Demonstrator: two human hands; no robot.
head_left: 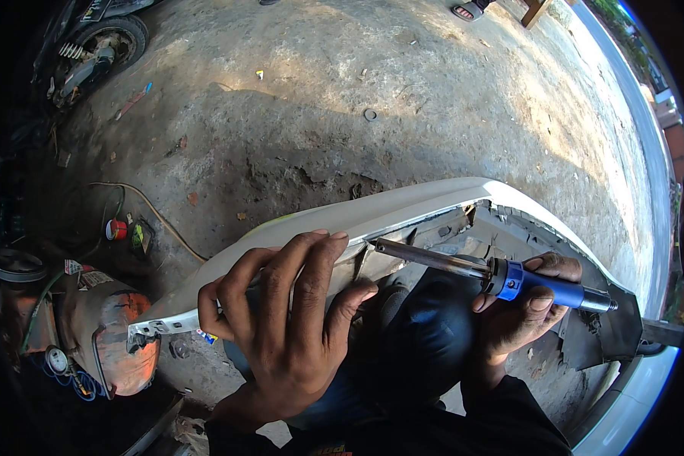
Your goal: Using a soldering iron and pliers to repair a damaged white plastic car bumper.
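A long white car bumper (425, 199) curves across my lap, its rough inner side towards me. My right hand (532, 308) is closed round the blue handle of a soldering iron (433, 260), whose metal shaft points left. The iron's tip is at the bumper's inner edge, close to my left fingertips; whether it touches cannot be told. Over the near edge of the bumper lies my left hand (289, 311), fingers bent across it and thumb apart on the inner side. Dark trousers (441, 323) show beneath the bumper.
An orange-brown tank with a gauge (125, 334) stands at the left, by a thin hose (156, 213) and a red tin (115, 229). A motorbike wheel (125, 42) is at the far left. Another person's sandalled foot (467, 11) shows far off. A pale panel (631, 410) lies lower right.
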